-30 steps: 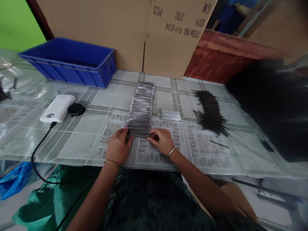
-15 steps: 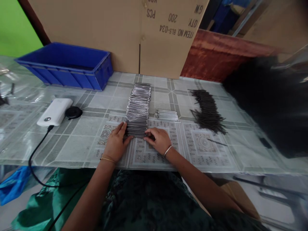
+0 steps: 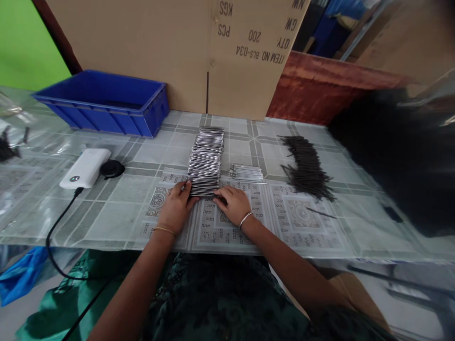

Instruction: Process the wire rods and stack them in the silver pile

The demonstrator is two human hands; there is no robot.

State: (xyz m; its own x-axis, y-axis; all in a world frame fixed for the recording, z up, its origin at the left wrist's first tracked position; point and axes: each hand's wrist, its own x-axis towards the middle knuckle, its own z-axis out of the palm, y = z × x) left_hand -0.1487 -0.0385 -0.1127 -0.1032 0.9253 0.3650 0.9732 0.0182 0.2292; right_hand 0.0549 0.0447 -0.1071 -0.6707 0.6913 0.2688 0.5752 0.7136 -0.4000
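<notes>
A long row of thin, shiny metal rods (image 3: 205, 163) lies side by side on the table, running away from me. At its near left corner, my left hand (image 3: 177, 206) has its fingers and thumb closed around the rod ends. My right hand (image 3: 234, 204) pinches the near right corner with thumb and fingertips. Both hands rest low on the table, and the fingers partly hide the nearest rod ends. Just right of the row is a smaller group of silver rods (image 3: 247, 173). Farther right lies a heap of dark, thin rods (image 3: 307, 168), with one loose dark rod (image 3: 321, 212) before it.
A blue plastic bin (image 3: 106, 109) stands at the back left, beside an upright cardboard box (image 3: 241, 85). A white power bank (image 3: 85, 168) with a black cable and a round black object (image 3: 112, 169) lie on the left. A large black mass (image 3: 398, 161) fills the right side.
Both hands have moved slightly away from me, and the near end of the metal rod row has shifted with them. The camera view has tilted a little.
</notes>
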